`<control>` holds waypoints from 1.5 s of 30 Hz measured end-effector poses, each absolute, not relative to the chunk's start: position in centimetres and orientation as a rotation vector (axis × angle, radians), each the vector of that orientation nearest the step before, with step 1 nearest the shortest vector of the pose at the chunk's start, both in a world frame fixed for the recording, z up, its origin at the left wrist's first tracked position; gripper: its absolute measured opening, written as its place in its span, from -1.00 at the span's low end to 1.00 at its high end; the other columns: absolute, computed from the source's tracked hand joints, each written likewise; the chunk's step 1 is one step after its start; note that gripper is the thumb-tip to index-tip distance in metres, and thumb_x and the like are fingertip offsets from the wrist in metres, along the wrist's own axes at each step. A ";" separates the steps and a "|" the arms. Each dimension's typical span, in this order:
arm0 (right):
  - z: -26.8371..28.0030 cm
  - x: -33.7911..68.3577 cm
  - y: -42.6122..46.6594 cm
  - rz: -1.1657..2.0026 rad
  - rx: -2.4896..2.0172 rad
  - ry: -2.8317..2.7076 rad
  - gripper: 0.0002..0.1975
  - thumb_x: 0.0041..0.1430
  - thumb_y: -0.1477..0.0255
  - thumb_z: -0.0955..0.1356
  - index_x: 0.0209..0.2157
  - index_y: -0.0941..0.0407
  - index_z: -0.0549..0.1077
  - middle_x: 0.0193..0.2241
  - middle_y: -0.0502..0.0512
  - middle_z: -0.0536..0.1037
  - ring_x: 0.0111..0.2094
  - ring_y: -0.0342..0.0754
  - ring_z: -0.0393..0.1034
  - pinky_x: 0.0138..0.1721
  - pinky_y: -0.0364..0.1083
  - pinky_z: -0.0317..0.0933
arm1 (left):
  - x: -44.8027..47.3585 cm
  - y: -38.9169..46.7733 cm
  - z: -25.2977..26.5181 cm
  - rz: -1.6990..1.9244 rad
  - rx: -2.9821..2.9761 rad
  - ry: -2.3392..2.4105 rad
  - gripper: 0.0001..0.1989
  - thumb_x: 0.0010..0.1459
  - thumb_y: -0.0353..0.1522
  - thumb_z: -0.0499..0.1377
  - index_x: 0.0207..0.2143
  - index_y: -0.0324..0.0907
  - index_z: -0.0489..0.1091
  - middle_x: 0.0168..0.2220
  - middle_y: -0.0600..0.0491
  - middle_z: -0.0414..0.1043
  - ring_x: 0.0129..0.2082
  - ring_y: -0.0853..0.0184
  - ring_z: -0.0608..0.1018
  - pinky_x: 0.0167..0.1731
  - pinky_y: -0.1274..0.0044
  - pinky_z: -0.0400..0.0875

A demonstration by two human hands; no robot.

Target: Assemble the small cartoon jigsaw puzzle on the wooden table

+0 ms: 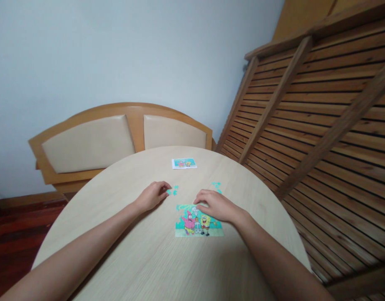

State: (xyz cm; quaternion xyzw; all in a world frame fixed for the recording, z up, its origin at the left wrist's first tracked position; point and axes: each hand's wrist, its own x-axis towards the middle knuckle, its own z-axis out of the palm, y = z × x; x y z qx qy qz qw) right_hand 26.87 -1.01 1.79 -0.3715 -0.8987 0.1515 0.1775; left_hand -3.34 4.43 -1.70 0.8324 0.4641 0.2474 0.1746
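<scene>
A partly assembled jigsaw puzzle with cartoon figures on a turquoise ground lies flat on the table; its upper left edge is uneven. My right hand rests over its upper right part and hides some of it. The thumb and forefinger of that hand come close together at the top edge, and I cannot make out what is between them. To the left, my left hand has its curled fingers and thumb at a small turquoise puzzle piece, seemingly pinching it. Other loose puzzle pieces lie just right of those fingertips.
More turquoise pieces lie beyond my right hand. A reference picture card sits near the far side of the round wooden table. Behind stands a padded headboard; a slatted wooden frame leans at the right.
</scene>
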 end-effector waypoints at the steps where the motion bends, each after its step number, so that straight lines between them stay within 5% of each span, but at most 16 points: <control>1: 1.8 26.9 -1.0 0.429 -1.053 -2.542 -0.82 0.25 0.41 0.35 -0.17 0.09 0.58 -0.18 0.11 0.57 -0.15 -0.03 0.46 -0.05 -0.11 0.26 | -3.3 4.4 -1.6 0.692 2.369 1.310 -0.75 0.17 -0.37 0.16 -0.10 -0.19 0.46 -0.24 -0.01 0.55 -0.25 0.25 0.56 -0.22 0.47 0.41; 11: 1.8 26.8 -1.1 0.436 -1.049 -2.537 -0.82 0.25 0.41 0.35 -0.18 0.10 0.59 -0.20 0.11 0.58 -0.15 -0.04 0.47 -0.06 -0.11 0.26 | -3.2 4.1 -1.4 0.656 2.552 1.221 -0.82 0.22 -0.40 0.11 -0.18 -0.16 0.50 -0.19 -0.04 0.53 -0.16 0.20 0.52 -0.07 0.38 0.37; 45: 1.6 26.8 -1.0 0.392 -1.048 -2.549 -0.82 0.27 0.41 0.34 -0.15 0.10 0.58 -0.20 0.09 0.57 -0.14 -0.04 0.46 -0.06 -0.11 0.27 | -0.6 -0.2 1.4 0.747 2.408 1.001 -0.80 0.33 -0.26 0.13 -0.22 -0.15 0.52 -0.22 0.01 0.57 -0.19 0.26 0.55 -0.12 0.47 0.39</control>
